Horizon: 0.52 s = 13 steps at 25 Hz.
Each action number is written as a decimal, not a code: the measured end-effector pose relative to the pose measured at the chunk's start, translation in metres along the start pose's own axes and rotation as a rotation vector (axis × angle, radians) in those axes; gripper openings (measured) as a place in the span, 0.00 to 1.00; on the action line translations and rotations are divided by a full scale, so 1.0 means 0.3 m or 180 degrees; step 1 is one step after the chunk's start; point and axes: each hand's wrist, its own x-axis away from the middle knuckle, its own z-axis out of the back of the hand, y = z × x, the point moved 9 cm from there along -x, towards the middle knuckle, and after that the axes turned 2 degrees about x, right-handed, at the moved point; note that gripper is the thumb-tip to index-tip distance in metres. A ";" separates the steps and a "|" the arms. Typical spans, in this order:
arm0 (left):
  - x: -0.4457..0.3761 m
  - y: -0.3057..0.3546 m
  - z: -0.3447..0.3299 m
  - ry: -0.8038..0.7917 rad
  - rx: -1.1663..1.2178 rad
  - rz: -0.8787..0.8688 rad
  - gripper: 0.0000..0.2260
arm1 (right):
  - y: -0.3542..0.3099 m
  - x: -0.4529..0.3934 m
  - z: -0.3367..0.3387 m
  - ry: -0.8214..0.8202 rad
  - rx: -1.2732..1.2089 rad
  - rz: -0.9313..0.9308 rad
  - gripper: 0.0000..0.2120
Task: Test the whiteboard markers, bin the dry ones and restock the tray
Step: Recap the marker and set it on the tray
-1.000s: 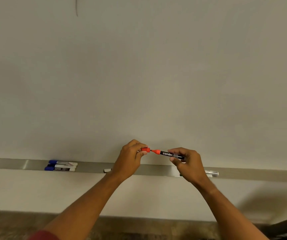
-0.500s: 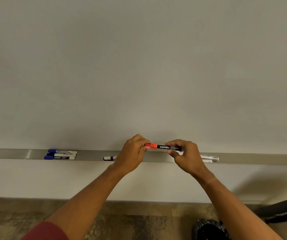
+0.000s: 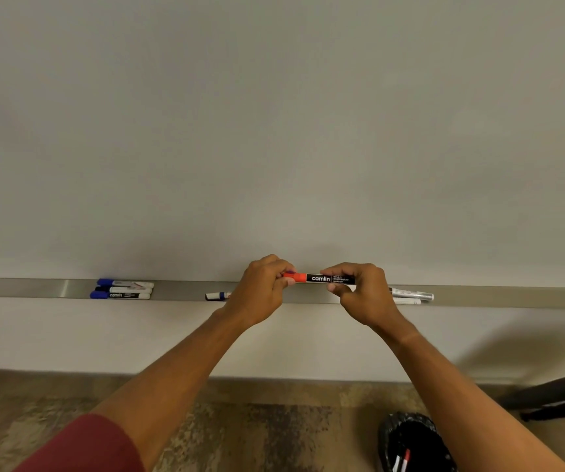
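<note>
Since a second ago the cap has been pushed back onto the red marker [image 3: 322,278], held level just above the tray [image 3: 178,290]. Left hand [image 3: 262,290] is pinched on the cap, right hand [image 3: 362,292] curled round the barrel. Light, stiff, smooth plastic is judged; mid-barrel suits gripping.

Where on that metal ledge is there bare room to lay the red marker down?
Free: the tray left of the blue markers, the stretch between them and the lone marker, and everything right of the pale markers. Crowded: the middle, under both hands holding the red marker.
</note>
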 end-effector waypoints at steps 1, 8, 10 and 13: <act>0.001 -0.001 0.004 -0.0025 -0.0004 0.0001 0.07 | -0.006 -0.002 -0.007 -0.0057 0.0047 0.0041 0.13; 0.027 -0.045 0.075 0.0128 -0.0022 0.0173 0.07 | -0.033 0.000 -0.011 -0.0040 0.0635 0.0421 0.12; 0.056 -0.061 0.074 0.0104 -0.0075 0.0224 0.07 | -0.045 0.016 -0.036 -0.0146 0.0842 0.0574 0.12; 0.095 -0.084 0.071 0.0108 -0.0152 0.0315 0.06 | -0.079 0.033 -0.075 -0.0236 0.1192 0.0793 0.12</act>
